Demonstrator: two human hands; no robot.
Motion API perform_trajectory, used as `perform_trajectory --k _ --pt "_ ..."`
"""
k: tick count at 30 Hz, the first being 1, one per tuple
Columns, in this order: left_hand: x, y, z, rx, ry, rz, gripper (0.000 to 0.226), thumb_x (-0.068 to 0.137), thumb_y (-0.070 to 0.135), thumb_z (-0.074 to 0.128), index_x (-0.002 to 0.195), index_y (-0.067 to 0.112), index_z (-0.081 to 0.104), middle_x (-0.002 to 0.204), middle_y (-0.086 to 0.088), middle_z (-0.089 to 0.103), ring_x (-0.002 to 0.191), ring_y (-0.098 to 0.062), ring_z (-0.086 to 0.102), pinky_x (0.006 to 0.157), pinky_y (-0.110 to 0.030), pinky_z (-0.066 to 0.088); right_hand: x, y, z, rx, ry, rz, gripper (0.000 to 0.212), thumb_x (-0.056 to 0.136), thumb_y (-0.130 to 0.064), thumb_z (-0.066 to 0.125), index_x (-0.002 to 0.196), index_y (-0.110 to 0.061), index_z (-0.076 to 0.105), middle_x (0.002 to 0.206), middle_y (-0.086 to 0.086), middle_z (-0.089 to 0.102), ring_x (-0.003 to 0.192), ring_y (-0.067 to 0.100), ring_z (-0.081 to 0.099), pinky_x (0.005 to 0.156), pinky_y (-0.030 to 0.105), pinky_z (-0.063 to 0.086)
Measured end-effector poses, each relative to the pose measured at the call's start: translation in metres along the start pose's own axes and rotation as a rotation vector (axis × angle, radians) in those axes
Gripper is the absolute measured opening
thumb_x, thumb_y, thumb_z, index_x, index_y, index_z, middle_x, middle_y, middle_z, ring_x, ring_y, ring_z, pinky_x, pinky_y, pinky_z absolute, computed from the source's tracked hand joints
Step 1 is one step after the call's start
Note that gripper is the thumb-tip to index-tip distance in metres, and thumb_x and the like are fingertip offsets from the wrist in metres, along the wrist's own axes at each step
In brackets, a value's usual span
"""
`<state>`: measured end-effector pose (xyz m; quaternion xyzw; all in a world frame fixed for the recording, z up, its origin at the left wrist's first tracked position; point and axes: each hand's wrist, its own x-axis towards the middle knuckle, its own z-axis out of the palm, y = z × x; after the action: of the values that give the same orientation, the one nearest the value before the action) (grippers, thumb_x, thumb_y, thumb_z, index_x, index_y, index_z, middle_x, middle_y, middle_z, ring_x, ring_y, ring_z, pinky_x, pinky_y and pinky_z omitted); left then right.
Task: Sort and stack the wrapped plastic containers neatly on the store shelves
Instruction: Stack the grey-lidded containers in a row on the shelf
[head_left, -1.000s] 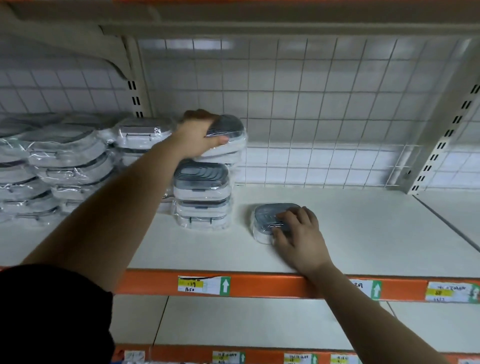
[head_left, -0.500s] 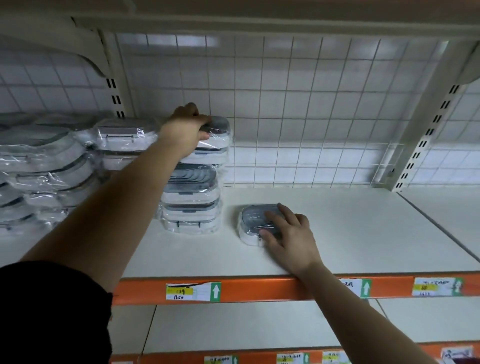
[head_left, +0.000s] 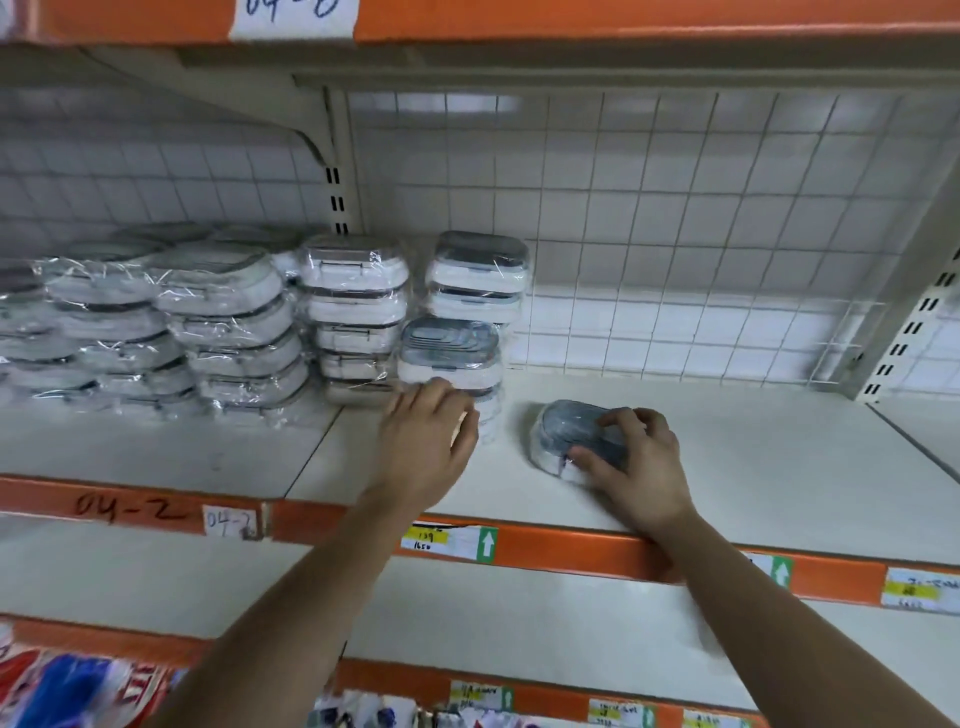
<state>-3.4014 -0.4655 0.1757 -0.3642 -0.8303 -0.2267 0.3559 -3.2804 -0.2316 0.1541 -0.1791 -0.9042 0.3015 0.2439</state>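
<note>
A single wrapped container (head_left: 563, 423) with a grey lid lies on the white shelf (head_left: 753, 467). My right hand (head_left: 641, 470) grips it, fingers curled over the lid and thumb on its near side. To its left stands a short front stack of grey-lidded containers (head_left: 449, 353), and behind that a taller rear stack (head_left: 478, 275). My left hand (head_left: 426, 439) is low in front of the front stack with relaxed fingers at its base, holding nothing. The stack's lowest container is partly hidden by this hand.
More wrapped container stacks (head_left: 358, 306) and oval ones (head_left: 208, 322) fill the shelf's left half. A wire mesh back (head_left: 675, 234) closes the rear. An orange front rail (head_left: 571, 548) carries price labels. Colourful packaged goods (head_left: 67, 680) hang below.
My left hand has let go of the top container on the rear stack and dropped to the base of the front stack. My right hand's fingers have curled round the single container.
</note>
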Motion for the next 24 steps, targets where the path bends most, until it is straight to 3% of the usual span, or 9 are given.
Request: perform_trajectory --k 4,10,14,17,24 --pt "-0.033 -0.012 0.01 -0.03 -0.067 -0.053 0.024 0.092 0.029 0.047 0.077 0.016 0.06 0.076 0.001 0.059 0.071 -0.025 0.058 0.065 -0.037 0.05 0.001 -0.013 -0.004 0.131 0.172 -0.049 0.061 0.072 -0.066 0.066 0.113 -0.02 0.06 0.123 0.008 0.047 0.119 0.031 0.044 0.1 0.027 0.032" --pt "-0.04 -0.01 0.01 -0.066 -0.172 -0.118 0.029 0.09 0.033 0.042 0.075 0.016 0.06 0.075 0.001 0.058 0.071 -0.023 0.056 0.068 -0.034 0.046 0.034 -0.074 -0.003 0.193 0.232 -0.195 0.066 0.073 -0.069 0.06 0.114 -0.018 0.059 0.121 0.008 0.051 0.118 0.025 0.045 0.096 0.018 0.032" --pt "-0.04 -0.011 0.011 -0.056 -0.194 -0.15 0.029 0.088 0.037 0.042 0.075 0.018 0.06 0.075 0.003 0.059 0.07 -0.022 0.056 0.066 -0.032 0.043 0.058 -0.121 0.013 0.175 0.195 -0.273 0.067 0.072 -0.07 0.064 0.114 -0.018 0.06 0.119 0.005 0.053 0.116 0.024 0.047 0.093 0.021 0.036" --pt "-0.04 -0.013 0.014 -0.058 -0.189 -0.154 0.027 0.087 0.036 0.044 0.074 0.018 0.059 0.073 0.002 0.058 0.068 -0.021 0.054 0.065 -0.03 0.041 0.074 -0.15 0.03 0.08 0.204 -0.322 0.06 0.075 -0.063 0.072 0.112 -0.017 0.062 0.12 0.005 0.053 0.115 0.029 0.048 0.094 0.032 0.043" --pt "-0.04 -0.016 0.017 -0.05 -0.191 -0.159 0.026 0.087 0.036 0.045 0.073 0.018 0.059 0.073 0.002 0.059 0.068 -0.019 0.053 0.067 -0.028 0.038 0.097 -0.18 0.053 -0.138 0.12 -0.293 0.06 0.085 -0.062 0.062 0.121 -0.015 0.06 0.129 0.006 0.046 0.113 0.034 0.046 0.087 0.041 0.049"
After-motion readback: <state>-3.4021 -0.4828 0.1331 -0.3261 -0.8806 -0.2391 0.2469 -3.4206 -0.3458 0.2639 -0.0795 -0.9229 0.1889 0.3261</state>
